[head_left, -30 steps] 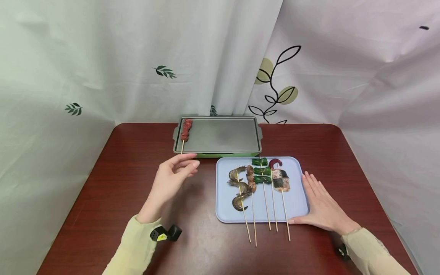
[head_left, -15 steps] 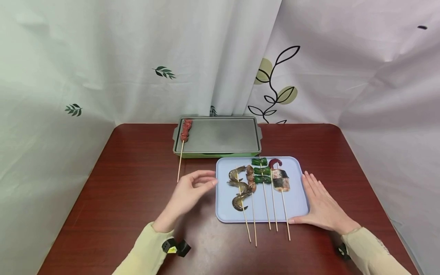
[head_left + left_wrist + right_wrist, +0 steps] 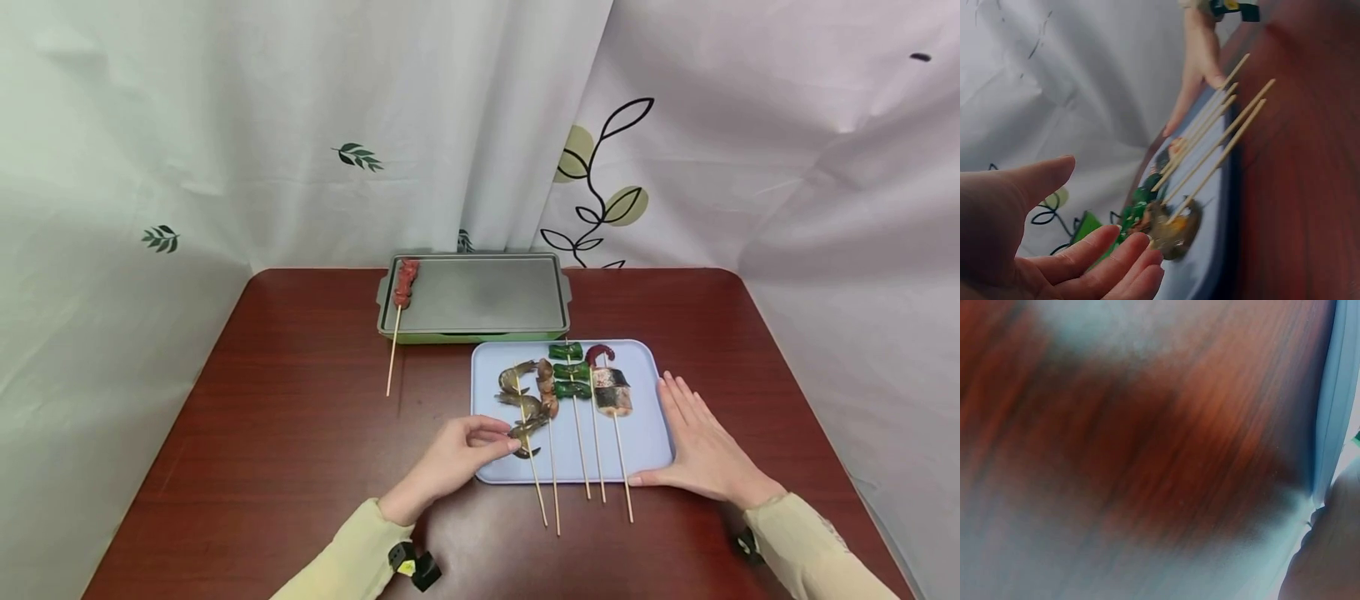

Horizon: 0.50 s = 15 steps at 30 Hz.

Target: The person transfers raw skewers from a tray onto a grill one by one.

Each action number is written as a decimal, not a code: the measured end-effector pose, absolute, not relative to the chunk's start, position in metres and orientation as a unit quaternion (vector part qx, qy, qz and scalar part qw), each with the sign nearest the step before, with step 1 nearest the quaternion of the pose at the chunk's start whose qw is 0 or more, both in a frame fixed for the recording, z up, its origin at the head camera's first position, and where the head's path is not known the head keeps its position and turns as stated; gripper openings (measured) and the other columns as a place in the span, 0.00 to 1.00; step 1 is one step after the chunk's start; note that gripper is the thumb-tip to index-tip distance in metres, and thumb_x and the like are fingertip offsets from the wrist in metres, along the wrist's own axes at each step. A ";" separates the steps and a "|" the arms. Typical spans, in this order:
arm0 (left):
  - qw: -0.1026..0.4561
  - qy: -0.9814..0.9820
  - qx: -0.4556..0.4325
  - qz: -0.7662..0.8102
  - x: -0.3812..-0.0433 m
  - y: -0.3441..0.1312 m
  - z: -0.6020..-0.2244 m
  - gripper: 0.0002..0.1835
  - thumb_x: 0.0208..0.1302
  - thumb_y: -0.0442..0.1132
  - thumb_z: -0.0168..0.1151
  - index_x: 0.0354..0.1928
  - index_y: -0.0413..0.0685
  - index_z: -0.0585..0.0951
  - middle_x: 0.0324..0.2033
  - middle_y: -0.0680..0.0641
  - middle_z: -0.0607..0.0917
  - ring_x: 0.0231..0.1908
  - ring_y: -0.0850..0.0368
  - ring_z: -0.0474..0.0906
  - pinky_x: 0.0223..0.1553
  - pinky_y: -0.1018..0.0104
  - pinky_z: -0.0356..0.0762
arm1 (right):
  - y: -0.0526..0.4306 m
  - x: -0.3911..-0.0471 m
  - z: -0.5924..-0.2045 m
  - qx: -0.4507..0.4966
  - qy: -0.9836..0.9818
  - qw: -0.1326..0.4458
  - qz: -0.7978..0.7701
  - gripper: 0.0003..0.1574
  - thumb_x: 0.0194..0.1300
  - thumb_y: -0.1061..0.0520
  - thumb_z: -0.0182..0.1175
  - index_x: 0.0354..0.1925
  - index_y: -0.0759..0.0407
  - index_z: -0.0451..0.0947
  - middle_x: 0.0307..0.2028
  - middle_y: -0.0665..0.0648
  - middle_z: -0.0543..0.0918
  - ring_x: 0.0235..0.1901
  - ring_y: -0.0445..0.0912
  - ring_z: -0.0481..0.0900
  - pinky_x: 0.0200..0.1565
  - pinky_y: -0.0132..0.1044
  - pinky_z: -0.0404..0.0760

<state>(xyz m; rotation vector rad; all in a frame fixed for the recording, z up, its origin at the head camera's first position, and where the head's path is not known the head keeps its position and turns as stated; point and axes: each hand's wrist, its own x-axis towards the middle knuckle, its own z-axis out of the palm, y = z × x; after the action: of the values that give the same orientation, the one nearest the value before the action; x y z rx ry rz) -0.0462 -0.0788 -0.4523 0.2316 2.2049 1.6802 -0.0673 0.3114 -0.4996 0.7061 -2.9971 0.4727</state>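
Note:
My left hand (image 3: 457, 457) is over the near left side of the pale blue tray (image 3: 652, 437), fingertips right at the lowest shrimp of the shrimp skewer (image 3: 512, 380). In the left wrist view its thumb and fingers (image 3: 1110, 234) stand apart with nothing between them. My right hand (image 3: 705, 454) lies flat along the tray's right edge, fingers straight, thumb at the near edge. Beside the shrimp lie a brown meat skewer (image 3: 549, 406), a green pepper skewer (image 3: 572, 372), a skewer with a dark red curled piece (image 3: 597, 353) and a fish-piece skewer (image 3: 612, 392).
Behind the tray stands a grey grill pan (image 3: 487, 292) on a green base (image 3: 450, 338). A red meat skewer (image 3: 404, 283) lies on its left side, the stick hanging over the front. Skewer sticks jut past the tray's near edge. A curtain (image 3: 375, 200) closes off the table's (image 3: 285, 400) back.
My left hand has moved from near the red meat skewer's stick, right and toward me, to the shrimp skewer on the tray. My right hand has stayed at the tray's edge.

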 end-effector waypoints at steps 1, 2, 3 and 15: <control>0.182 0.783 0.084 0.589 -0.045 -0.077 -0.454 0.21 0.66 0.47 0.71 0.51 0.36 0.85 0.41 0.46 0.89 0.40 0.55 0.86 0.43 0.63 0.84 | 0.311 -0.067 -0.499 0.227 -0.962 0.013 0.152 0.91 0.41 0.17 0.71 0.78 0.73 0.44 0.76 0.74 0.49 0.76 0.66 0.45 0.77 0.47 0.35; 0.186 0.787 0.085 0.583 -0.044 -0.075 -0.455 0.20 0.66 0.47 0.71 0.50 0.37 0.85 0.40 0.47 0.89 0.40 0.56 0.85 0.43 0.63 0.84 | 0.311 -0.067 -0.499 0.226 -0.962 0.012 0.153 0.91 0.41 0.17 0.71 0.78 0.73 0.44 0.76 0.74 0.49 0.76 0.66 0.45 0.77 0.47 0.36; 0.187 0.791 0.088 0.576 -0.043 -0.074 -0.457 0.20 0.65 0.47 0.71 0.49 0.37 0.86 0.39 0.48 0.89 0.39 0.56 0.85 0.42 0.63 0.84 | 0.311 -0.067 -0.499 0.226 -0.962 0.012 0.153 0.91 0.41 0.17 0.71 0.78 0.73 0.43 0.76 0.74 0.49 0.76 0.66 0.45 0.77 0.47 0.36; 0.157 0.861 0.120 0.469 -0.036 -0.050 -0.469 0.15 0.59 0.52 0.75 0.35 0.47 0.90 0.24 0.59 0.86 0.25 0.68 0.80 0.32 0.71 0.80 | 0.312 -0.068 -0.499 0.227 -0.962 0.011 0.152 0.91 0.41 0.18 0.71 0.78 0.73 0.43 0.77 0.74 0.48 0.76 0.66 0.45 0.77 0.47 0.35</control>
<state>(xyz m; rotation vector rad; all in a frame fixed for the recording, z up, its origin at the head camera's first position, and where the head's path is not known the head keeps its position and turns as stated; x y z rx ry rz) -0.0361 -0.0495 -0.4689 0.3440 2.4639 1.3432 -0.0681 0.3122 -0.4991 0.7086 -3.0014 0.4747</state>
